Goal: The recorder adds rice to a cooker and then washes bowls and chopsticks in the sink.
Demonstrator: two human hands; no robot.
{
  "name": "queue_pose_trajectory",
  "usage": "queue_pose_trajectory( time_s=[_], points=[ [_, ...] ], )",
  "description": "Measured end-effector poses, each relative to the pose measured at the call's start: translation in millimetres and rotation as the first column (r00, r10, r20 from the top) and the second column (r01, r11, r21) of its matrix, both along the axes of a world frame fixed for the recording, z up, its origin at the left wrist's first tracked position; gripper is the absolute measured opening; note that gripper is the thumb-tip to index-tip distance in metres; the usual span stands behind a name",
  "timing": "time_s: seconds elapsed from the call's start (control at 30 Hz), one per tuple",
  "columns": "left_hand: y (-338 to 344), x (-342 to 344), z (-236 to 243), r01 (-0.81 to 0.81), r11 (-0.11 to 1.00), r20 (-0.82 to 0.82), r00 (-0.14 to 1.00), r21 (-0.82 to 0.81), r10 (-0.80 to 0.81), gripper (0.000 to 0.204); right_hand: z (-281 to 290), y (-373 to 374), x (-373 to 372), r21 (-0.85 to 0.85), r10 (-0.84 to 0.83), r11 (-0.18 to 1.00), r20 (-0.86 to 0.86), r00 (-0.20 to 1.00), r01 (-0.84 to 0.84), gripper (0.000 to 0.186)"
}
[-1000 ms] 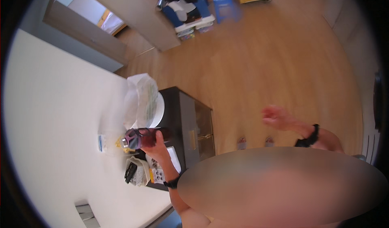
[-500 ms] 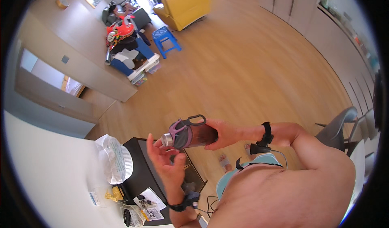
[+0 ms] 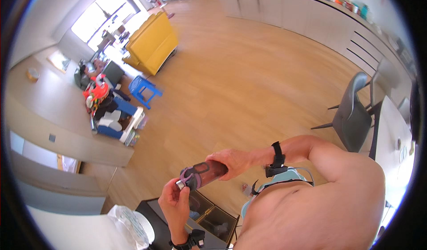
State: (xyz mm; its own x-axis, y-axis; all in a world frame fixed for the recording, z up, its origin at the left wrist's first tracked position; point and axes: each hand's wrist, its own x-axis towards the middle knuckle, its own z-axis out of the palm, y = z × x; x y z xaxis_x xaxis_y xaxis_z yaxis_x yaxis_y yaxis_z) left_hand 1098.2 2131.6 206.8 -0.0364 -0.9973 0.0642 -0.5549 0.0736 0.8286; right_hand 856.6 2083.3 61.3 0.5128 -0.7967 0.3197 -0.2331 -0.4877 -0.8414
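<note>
A dark, see-through water bottle (image 3: pixel 212 172) with a purple and grey lid (image 3: pixel 191 177) is held tilted in front of me, its top toward the lower left. My right hand (image 3: pixel 235 162) is wrapped round the bottle's lower body. At the other end, the fingers and thumb of my left hand (image 3: pixel 175 204) are closed on the small silver cap (image 3: pixel 180 184) at the tip. The lid's carrying loop faces up. Part of the cap is hidden behind my left fingers.
Below my left hand stands a dark cabinet (image 3: pixel 153 210) with a glass front, a white basket and plastic bag (image 3: pixel 126 221) on it. A blue stool (image 3: pixel 143 90) and yellow sofa (image 3: pixel 152 43) stand farther off; a grey chair (image 3: pixel 353 114) and white table (image 3: pixel 393 139) are right.
My left hand, fingers spread beside the bottle's top before, has closed on the silver cap. The bottle has moved lower and tilted more, and the view has swung to the right.
</note>
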Motion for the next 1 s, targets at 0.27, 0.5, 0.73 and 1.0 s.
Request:
queue_pose_trajectory(
  time_s=[0.27,0.5,0.73,1.0],
  points=[
    [3,7,-23,0.106,0.994,-0.166,0.981,-0.006,-0.105,0.027,-11,5,2,-0.137,-0.149,0.98,-0.024,0.989,0.144,0.06],
    [-3,22,-45,0.153,0.986,-0.107,0.984,0.065,-0.145,0.037,-19,10,-8,0.291,0.267,0.908,0.157,0.951,-0.303,0.066],
    [17,-52,-69,0.065,0.988,-0.673,0.726,-0.138,-0.142,0.047,11,17,21,0.48,0.451,0.683,0.317,0.835,-0.551,0.07],
    [-5,-62,-76,-0.175,0.962,-0.175,0.975,-0.207,0.14,0.071,83,-18,-33,0.623,0.05,0.781,-0.008,0.999,-0.034,0.068]
  ],
)
